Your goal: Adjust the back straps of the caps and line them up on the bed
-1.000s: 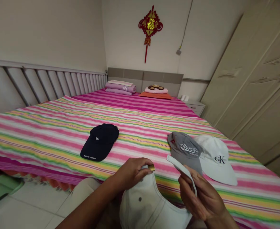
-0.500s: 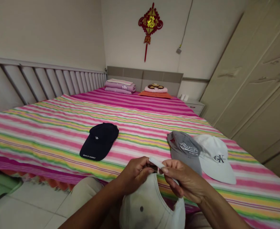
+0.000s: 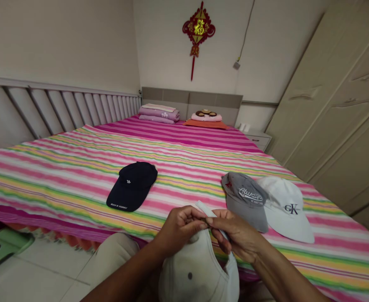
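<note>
two hands now meet over a pale baseball cap held at the lap: the left hand pinches the cap's back opening, and the right hand has closed in, its fingers gripping the white strap. a grey cap, white ck cap and navy cap lie on the striped bedspread.

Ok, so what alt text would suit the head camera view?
A left hand and right hand pinch the strap of a white cap above a striped bed, where a navy cap, gray cap and another white cap lie.
</note>
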Motion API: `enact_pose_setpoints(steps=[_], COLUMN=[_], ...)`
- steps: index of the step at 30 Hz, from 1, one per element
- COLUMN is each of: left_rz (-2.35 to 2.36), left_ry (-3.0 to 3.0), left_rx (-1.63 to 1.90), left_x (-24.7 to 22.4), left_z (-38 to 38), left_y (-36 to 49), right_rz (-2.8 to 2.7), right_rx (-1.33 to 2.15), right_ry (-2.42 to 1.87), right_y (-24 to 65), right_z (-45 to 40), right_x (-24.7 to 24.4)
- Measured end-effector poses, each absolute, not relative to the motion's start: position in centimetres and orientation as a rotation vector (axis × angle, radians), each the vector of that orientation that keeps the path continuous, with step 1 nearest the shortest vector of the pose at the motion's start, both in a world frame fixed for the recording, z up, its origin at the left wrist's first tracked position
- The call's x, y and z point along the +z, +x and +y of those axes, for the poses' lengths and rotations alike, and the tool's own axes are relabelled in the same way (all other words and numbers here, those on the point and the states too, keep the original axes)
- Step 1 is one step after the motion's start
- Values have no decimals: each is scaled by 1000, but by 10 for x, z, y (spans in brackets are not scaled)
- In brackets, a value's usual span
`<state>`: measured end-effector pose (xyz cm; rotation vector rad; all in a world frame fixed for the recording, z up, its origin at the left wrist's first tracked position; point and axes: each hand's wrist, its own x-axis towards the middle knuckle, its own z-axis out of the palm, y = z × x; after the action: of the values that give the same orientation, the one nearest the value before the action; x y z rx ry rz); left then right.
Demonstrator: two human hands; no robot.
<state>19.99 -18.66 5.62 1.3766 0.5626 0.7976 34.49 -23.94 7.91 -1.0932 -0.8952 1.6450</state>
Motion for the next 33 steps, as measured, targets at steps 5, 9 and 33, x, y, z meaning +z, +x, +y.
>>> enact_pose_setpoints(steps=[5, 9, 33], left_rz=[535, 502, 265], left_ry=[1337, 1306, 642], left_rx=[776, 844, 816], left_x=[55, 53, 33], left_z=[-188, -189, -179], left_y=[199, 201, 200], right_rz=[-857, -836, -805], right_rx=[1664, 1661, 1715], right_ry=[-1036, -995, -969], right_y=[343, 339, 339], right_z=[-240, -241, -243], right_x=[76, 75, 75])
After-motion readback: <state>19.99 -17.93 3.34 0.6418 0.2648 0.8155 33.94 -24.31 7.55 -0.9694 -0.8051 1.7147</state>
